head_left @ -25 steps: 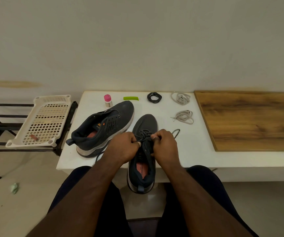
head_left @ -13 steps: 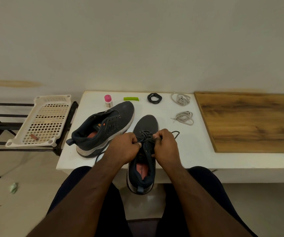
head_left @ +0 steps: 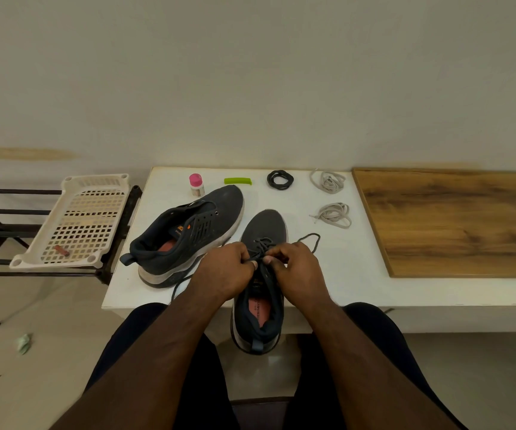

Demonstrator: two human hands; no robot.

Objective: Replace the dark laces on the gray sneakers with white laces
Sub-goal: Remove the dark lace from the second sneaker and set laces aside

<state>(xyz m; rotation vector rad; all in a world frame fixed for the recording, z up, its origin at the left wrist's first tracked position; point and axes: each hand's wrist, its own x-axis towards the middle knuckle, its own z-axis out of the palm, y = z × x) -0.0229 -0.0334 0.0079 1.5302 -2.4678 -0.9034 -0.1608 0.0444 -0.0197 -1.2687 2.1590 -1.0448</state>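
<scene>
Two dark gray sneakers sit on the white table (head_left: pixel 328 274). The left sneaker (head_left: pixel 188 234) lies on its side with no lace in its eyelets. The right sneaker (head_left: pixel 261 283) stands upright, its heel hanging over the table's front edge. My left hand (head_left: pixel 224 271) and my right hand (head_left: pixel 295 268) meet over its eyelets, and both pinch the dark lace (head_left: pixel 261 245) still threaded there. One loose end loops out to the right (head_left: pixel 311 240), another trails left under my wrist. Two bundles of white laces (head_left: pixel 334 214) lie behind, and a coiled dark lace (head_left: pixel 280 180) sits near the wall.
A pink-capped small bottle (head_left: pixel 196 184) and a green strip (head_left: pixel 238 180) lie at the table's back. A wooden board (head_left: pixel 455 221) covers the right side. A cream perforated tray (head_left: pixel 76 221) rests on a black rack to the left. My knees are below the table's edge.
The hands have shifted slightly up the shoe and closer together over the eyelets. The lace loop on the right has lengthened a little.
</scene>
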